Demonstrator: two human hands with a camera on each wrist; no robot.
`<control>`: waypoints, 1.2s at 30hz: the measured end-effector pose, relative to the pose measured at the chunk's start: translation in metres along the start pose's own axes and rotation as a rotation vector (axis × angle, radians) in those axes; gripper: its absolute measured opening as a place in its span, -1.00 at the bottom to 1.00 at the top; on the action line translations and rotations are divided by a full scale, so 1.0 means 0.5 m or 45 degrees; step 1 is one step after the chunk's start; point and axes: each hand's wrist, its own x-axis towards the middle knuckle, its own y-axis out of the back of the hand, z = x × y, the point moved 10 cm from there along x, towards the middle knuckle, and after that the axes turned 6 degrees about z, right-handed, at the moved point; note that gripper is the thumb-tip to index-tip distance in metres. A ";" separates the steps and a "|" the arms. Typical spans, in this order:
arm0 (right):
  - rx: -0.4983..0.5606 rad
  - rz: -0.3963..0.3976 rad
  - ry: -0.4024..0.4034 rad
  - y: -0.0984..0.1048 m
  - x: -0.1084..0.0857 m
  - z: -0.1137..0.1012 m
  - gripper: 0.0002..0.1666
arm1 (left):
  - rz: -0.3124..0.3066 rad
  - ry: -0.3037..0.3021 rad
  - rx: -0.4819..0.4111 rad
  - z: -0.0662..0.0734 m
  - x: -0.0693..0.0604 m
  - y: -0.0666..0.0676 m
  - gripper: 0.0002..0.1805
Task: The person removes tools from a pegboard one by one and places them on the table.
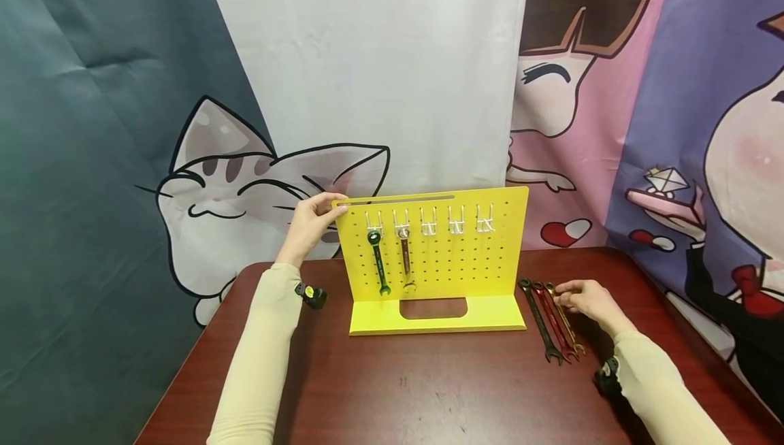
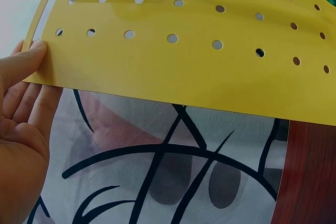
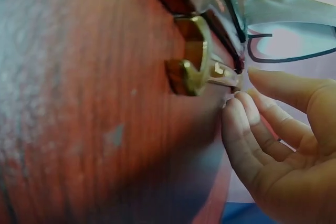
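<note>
Pegboard (image 1: 429,290) upright on table (image 1: 343,384) before cloth backdrop (image 1: 380,77), row of hooks (image 1: 456,228) across its upper part, two wrenches (image 1: 379,265) hanging on the leftmost two, left hand (image 1: 311,224) at its upper left corner, three wrenches (image 1: 554,322) lying right of it, right hand (image 1: 591,302) beside the outermost.

Yellow pegboard (image 1: 441,254); red wrench (image 1: 554,322); gold wrench (image 1: 566,324); reddish-brown, wood-grained table (image 1: 441,390).

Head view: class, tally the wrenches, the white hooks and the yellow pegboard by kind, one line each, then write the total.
Wrenches: 5
White hooks: 5
Yellow pegboard: 1
Total: 11
</note>
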 end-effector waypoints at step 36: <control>0.014 0.152 0.340 -0.083 0.013 -0.270 -0.66 | 0.038 -0.021 0.002 -0.068 0.024 0.002 -0.69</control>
